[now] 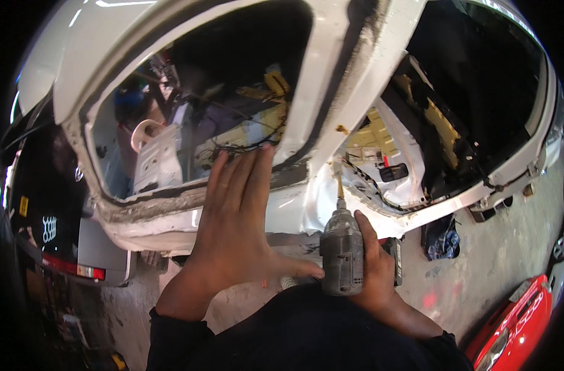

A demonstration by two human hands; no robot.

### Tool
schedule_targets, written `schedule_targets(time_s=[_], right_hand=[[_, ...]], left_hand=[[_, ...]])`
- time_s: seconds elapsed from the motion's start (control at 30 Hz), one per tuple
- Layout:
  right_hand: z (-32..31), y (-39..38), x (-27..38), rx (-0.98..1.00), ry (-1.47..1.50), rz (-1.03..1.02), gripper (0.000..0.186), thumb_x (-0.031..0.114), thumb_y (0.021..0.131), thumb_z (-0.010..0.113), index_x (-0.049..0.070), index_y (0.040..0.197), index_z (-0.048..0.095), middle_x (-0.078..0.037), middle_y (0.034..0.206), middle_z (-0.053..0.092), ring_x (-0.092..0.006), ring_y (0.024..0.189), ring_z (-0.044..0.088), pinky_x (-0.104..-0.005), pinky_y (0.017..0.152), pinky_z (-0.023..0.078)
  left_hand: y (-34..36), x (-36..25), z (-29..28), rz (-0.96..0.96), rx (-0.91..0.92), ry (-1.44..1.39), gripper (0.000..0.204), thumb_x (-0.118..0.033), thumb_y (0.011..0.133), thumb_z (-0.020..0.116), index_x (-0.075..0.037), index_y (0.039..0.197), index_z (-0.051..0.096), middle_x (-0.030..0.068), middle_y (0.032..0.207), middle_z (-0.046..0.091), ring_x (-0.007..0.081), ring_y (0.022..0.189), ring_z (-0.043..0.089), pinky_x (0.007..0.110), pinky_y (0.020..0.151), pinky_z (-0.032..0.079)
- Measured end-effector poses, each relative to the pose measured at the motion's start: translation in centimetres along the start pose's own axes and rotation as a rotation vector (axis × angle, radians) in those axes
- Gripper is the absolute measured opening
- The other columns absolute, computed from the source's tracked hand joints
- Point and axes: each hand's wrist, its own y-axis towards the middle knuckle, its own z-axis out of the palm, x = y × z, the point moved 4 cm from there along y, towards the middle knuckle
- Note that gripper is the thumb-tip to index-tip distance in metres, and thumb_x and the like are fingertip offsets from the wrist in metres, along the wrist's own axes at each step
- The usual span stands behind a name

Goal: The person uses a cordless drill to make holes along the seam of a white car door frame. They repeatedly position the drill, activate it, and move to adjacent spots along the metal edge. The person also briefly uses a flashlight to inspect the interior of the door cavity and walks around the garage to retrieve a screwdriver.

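Observation:
My right hand (371, 260) grips a dark power drill (341, 253). Its long golden bit (340, 188) points at the white pillar base (319, 204) between the car body's two openings, at or very near the metal. My left hand (235, 235) is open, fingers stretched over the lower sill (170, 219) of the left opening, their tips near some black wiring. Its thumb reaches sideways to the drill's body; I cannot tell if they touch. Inside the openings are bare metal panels (158, 161), yellow pieces and a black cable along the right opening's lower edge.
A dark vehicle (47, 179) with a red tail lamp stands at the left. A red car (510, 321) is at the lower right, near a small wheel (561, 247). A dark bundle (441, 238) lies on the concrete floor (479, 247) beside the white body.

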Motion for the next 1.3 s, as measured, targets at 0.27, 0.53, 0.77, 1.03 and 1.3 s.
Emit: schedule_targets(time_s=[0.27, 0.53, 0.77, 1.03, 1.3], right_hand=[[0.7, -0.7, 0.7, 0.008, 0.000, 0.067, 0.101, 0.021, 0.082, 0.088, -0.005, 0.163, 0.034, -0.028, 0.129, 0.071, -0.0386, 0.102, 0.078, -0.0425, 0.086, 0.064], [-0.3, -0.2, -0.8, 0.008, -0.005, 0.016, 0.089, 0.013, 0.084, 0.082, -0.001, 0.162, 0.041, -0.023, 0.115, 0.074, -0.0391, 0.094, 0.077, -0.0432, 0.080, 0.062], [0.4, -0.3, -1.2, -0.033, 0.051, 0.043, 0.083, 0.011, 0.083, 0.083, -0.002, 0.156, 0.048, -0.024, 0.119, 0.075, -0.0382, 0.096, 0.078, -0.0416, 0.081, 0.063], [1.3, -0.6, -1.3, -0.092, -0.024, 0.007, 0.079, 0.012, 0.083, 0.086, -0.007, 0.151, 0.051, -0.026, 0.121, 0.075, -0.0373, 0.097, 0.079, -0.0413, 0.082, 0.064], [0.8, -0.3, -1.4, -0.094, 0.006, -0.019, 0.078, 0.013, 0.083, 0.084, -0.007, 0.151, 0.051, -0.025, 0.118, 0.076, -0.0345, 0.091, 0.080, -0.0407, 0.079, 0.064]], left_hand=[[0.4, -0.7, 1.9, 0.339, 0.062, -0.011, 0.158, -0.093, 0.053, 0.080, 0.000, 0.167, 0.025, 0.0478, 0.156, 0.027, 0.0641, 0.144, 0.029, 0.080, 0.116, 0.019], [-0.1, -0.2, 3.4, 0.138, -0.023, -0.101, 0.174, -0.089, 0.051, 0.089, 0.003, 0.169, 0.000, 0.0448, 0.167, 0.008, 0.0607, 0.153, 0.020, 0.074, 0.119, 0.018], [1.6, 0.2, 3.0, 0.132, -0.118, -0.160, 0.147, -0.051, 0.070, 0.098, 0.011, 0.167, 0.007, 0.0405, 0.165, 0.022, 0.0545, 0.154, 0.033, 0.059, 0.125, 0.034], [2.0, 0.0, 1.7, 0.111, -0.082, -0.166, 0.124, -0.029, 0.073, 0.094, 0.011, 0.166, 0.022, 0.0367, 0.154, 0.044, 0.0481, 0.142, 0.051, 0.056, 0.116, 0.045], [2.3, 0.3, 2.0, 0.102, -0.108, -0.139, 0.123, -0.027, 0.070, 0.095, 0.013, 0.163, 0.025, 0.0359, 0.152, 0.046, 0.0482, 0.138, 0.053, 0.057, 0.115, 0.044]])
